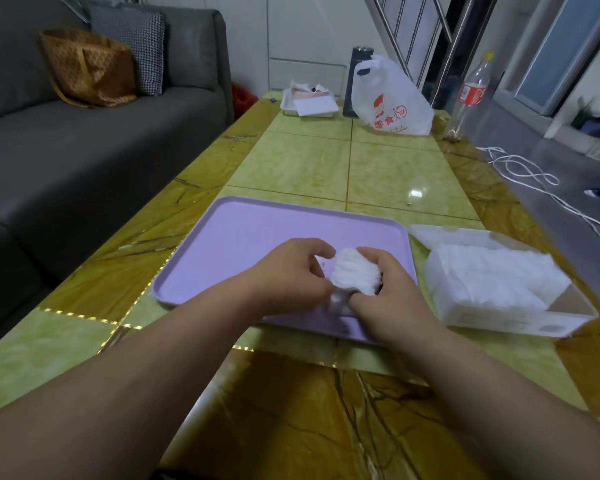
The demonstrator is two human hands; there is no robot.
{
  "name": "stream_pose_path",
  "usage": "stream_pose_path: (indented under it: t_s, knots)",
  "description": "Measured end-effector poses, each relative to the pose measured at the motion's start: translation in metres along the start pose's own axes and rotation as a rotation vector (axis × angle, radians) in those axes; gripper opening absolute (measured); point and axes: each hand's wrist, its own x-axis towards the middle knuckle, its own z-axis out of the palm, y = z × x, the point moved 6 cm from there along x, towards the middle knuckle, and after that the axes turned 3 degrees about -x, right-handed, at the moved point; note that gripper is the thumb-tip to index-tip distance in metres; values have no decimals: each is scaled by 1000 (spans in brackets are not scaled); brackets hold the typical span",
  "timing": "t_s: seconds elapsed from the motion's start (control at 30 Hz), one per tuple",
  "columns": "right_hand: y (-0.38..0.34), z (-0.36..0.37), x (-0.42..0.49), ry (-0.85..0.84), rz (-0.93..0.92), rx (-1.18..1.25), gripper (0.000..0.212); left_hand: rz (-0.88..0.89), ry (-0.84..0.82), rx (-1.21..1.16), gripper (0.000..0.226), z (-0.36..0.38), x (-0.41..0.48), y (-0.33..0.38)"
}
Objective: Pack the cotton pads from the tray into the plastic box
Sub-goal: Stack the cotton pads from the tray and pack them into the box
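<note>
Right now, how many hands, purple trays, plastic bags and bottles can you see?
Hands: 2, left hand and right hand, gripping the cotton pads
Purple tray: 1
Plastic bag: 1
Bottles: 2, dark flask and clear bottle
Total: 6

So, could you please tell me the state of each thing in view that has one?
Box: open, partly filled with pads.
Stack: held by both hands over tray.
Left hand: grips stack.
Right hand: grips stack.
Tray: flat on table.
Bottle: upright, capped.
</note>
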Motion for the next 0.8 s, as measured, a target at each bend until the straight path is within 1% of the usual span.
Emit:
stream_pose_path:
  t_s: [0.07,0.1,0.13,0.17,0.23,0.3,0.43,0.57,0.7,0.8]
  knots:
    - [0,-5,0,86,-22,-44,64,-15,223,99,40,-22,5,-6]
    - [2,-7,1,109,-34,-56,64,-31,305,181,39,-30,7,-8]
    - [3,-8,1,123,-43,-55,63,-58,342,263,41,-35,8,-12]
    - [3,-9,2,130,-41,-49,63,-98,334,331,46,-35,11,-18]
    - [4,-10,2,143,-36,-46,64,-194,238,415,55,-28,16,-31]
    - [4,-12,2,159,-18,-44,64,-229,164,430,56,-22,19,-38]
    - [7,-14,4,183,-1,-35,64,-159,139,330,35,-20,20,-33]
    - [8,-14,5,201,-1,-15,64,-112,80,190,24,-12,15,-27]
    - [8,-16,4,218,1,-6,63,-81,71,-34,38,-14,8,-20]
    - [9,-17,3,223,11,16,63,-18,94,-176,41,-26,3,-8]
